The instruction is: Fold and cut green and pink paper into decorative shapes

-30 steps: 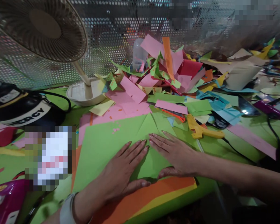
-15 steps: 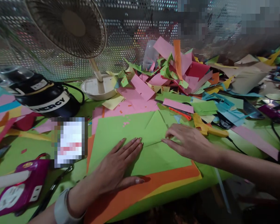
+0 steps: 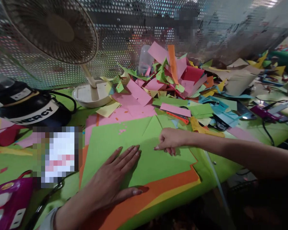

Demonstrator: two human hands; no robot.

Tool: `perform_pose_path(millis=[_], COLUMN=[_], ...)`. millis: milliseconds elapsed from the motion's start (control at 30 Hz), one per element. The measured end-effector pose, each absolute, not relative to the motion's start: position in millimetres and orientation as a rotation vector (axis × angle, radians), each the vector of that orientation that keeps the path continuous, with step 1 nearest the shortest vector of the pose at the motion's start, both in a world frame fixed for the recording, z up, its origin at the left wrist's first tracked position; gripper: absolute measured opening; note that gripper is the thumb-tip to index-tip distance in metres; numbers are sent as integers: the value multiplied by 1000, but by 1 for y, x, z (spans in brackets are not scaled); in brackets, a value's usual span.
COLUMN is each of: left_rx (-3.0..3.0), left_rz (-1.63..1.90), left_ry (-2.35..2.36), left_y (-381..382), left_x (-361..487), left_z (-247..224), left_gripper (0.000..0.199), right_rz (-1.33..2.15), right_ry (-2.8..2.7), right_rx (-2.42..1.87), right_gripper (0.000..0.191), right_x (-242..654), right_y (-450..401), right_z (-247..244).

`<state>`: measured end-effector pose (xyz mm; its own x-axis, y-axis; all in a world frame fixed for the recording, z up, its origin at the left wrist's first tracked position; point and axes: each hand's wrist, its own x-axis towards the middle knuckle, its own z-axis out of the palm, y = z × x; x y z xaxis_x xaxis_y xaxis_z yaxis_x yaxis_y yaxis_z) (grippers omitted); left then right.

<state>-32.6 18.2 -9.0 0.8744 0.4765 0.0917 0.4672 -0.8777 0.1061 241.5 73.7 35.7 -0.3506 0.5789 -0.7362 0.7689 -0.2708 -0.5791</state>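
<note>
A green paper sheet (image 3: pixel 105 137) lies on orange paper (image 3: pixel 180 179) and other coloured sheets at the table's front edge. My left hand (image 3: pixel 117 175) rests flat on the green sheet, fingers stretched and thumb over the orange paper. Over the sheet's right part, my right hand (image 3: pixel 169 140) is closed, its fingertips low against the green surface; whatever they may pinch is too small to make out. A triangular fold or piece (image 3: pixel 153 126) of green paper shows just beyond my right hand.
Behind lies a heap of paper scraps (image 3: pixel 158 84). A fan (image 3: pixel 93 92), a black bottle (image 3: pixel 40 110) and a blurred-out bright rectangle (image 3: pixel 60 153) stand or lie left. A yellow tool (image 3: pixel 198 127) is right of the sheet. A purple device (image 3: pixel 12 201) sits front left.
The view has turned slightly right. My right hand has moved a little along the sheet and its fingers have curled in more. My left hand stays flat on the green sheet.
</note>
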Motion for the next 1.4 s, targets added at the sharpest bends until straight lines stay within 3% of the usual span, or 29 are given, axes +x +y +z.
perform_pose_path(millis=[333,500,600,867,1400], left_rx=[2958,2852,2580,1535,1413], left_rz=[160,141,107,-169,-267], left_ry=[740,885,1292,1162,1237], left_y=[20,24,29,61,68], left_x=[-32,-14,13,67,22], left_z=[-5,22,42,33,30], left_gripper=[93,62,42,44,58], right_rz=[-1593,-1720,-1747,-1822,-1879], right_ry=[1793,1847,1836,1820,1841], right_rx=[1895,1767,1665,1610,1603], right_gripper=[39,42,43,42,50], right_x=[299,269,257,260,263], right_y=[69,76,80,81,77], right_z=[49,49,42,26,29])
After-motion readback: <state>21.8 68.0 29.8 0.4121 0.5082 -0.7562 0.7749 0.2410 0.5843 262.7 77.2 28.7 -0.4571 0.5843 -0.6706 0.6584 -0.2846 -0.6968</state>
